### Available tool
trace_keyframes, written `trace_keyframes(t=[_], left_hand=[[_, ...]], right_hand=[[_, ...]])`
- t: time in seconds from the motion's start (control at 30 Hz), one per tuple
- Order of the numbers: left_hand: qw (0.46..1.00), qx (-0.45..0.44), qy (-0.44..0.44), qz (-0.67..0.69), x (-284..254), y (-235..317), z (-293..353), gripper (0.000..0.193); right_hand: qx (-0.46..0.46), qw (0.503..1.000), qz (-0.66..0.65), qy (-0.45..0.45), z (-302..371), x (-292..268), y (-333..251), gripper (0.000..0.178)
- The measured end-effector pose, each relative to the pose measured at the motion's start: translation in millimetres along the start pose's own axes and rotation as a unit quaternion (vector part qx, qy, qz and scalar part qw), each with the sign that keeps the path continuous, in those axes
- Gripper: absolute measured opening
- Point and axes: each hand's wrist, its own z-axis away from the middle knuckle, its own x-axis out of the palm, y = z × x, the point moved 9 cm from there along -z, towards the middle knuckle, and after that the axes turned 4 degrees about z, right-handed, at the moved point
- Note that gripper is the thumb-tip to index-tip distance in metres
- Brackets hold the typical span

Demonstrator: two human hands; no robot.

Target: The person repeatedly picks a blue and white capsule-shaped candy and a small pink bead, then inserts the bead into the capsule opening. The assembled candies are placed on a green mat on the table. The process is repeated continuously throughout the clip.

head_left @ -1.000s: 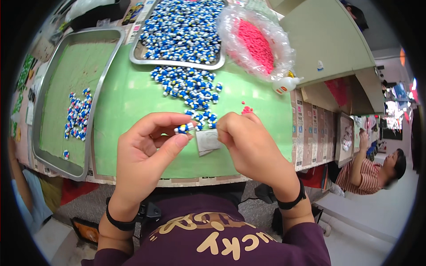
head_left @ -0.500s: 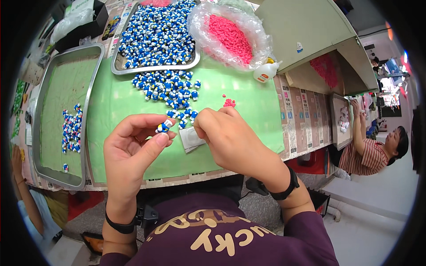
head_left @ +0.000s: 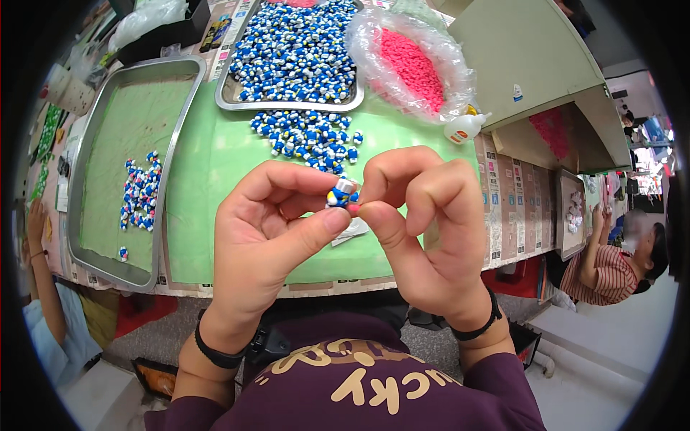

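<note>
Between thumb and fingers, my left hand (head_left: 269, 233) pinches a small blue and white figurine (head_left: 341, 192) with a touch of yellow. My right hand (head_left: 431, 223) is closed in a pinch on a tiny pink piece (head_left: 353, 209), which touches the figurine's lower side. Beneath my hands, a flat white-grey pad (head_left: 353, 231) shows only in part. Just beyond them lies a loose pile of like figurines (head_left: 305, 136) on the green mat (head_left: 208, 208).
A metal tray full of figurines (head_left: 295, 54) stands at the back. Beside it sit a clear bag of pink pieces (head_left: 410, 68) and a white bottle (head_left: 465, 128). The left tray (head_left: 198, 79) holds figurines with pink bits. A co-worker (head_left: 604, 262) sits at right; another person's arm (head_left: 43, 266) shows at left.
My right hand has come back from near the mat's pink pieces and now presses a pink piece to the figurine. The left hand has turned the figurine upright; the whole view has shifted.
</note>
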Motion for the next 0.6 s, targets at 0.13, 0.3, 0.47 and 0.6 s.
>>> trace_keyframes(t=[0.13, 0.3, 0.47, 0.6], left_hand=[[1.000, 0.030, -0.004, -0.005, 2, 4, 1, 0.030], [0.993, 0.097, -0.012, -0.060, 2, 12, 4, 0.028], [0.943, 0.223, -0.014, -0.245, 11, 33, 12, 0.024], [0.891, 0.288, -0.040, -0.348, 25, 49, 19, 0.026]], right_hand=[[-0.009, 1.000, 0.030, -0.001, -2, 2, -1, 0.029], [-0.002, 0.998, 0.061, -0.026, -2, 6, 0, 0.031], [0.003, 0.995, 0.072, -0.074, 0, 10, -1, 0.037], [0.051, 0.995, 0.046, -0.075, 4, 6, 10, 0.039]])
